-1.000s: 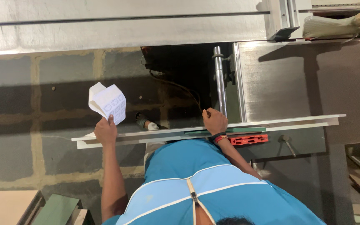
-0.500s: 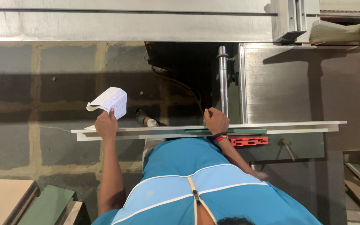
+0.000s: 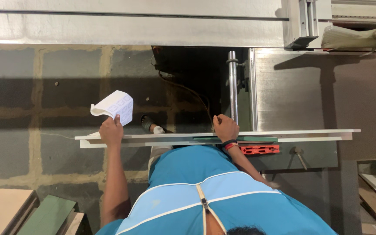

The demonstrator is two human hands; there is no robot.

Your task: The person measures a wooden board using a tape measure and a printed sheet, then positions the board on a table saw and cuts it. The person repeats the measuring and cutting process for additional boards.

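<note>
Long white board (image 3: 301, 135), thin and narrow: lying level across the front of the person's body, spanning from the paved floor side to the metal machine side, with both hands resting on its near-middle stretch. Left hand (image 3: 111, 132): pressing on the board's left portion while its fingers are clenching a curled sheaf of white paper (image 3: 115, 107) (printed with a faint grid of boxes), which is sticking up and away from the board. Right hand (image 3: 225, 128): lying over the board's upper edge, fingers curled down onto it, a dark and red band (image 3: 229, 145) sitting at the wrist. Green strip (image 3: 257, 139): running along the board just right of that hand. Red plastic piece (image 3: 260, 149): showing just beneath the board. Blue and pale-blue shirt (image 3: 205, 187): filling the lower middle. Metal machine table (image 3: 310, 95): extending right, a bright steel rod (image 3: 232, 87) standing at its dark opening. Grey paving blocks (image 3: 31, 100): covering the floor at left. Stacked wooden panels (image 3: 5, 211): sitting at lower left.
</note>
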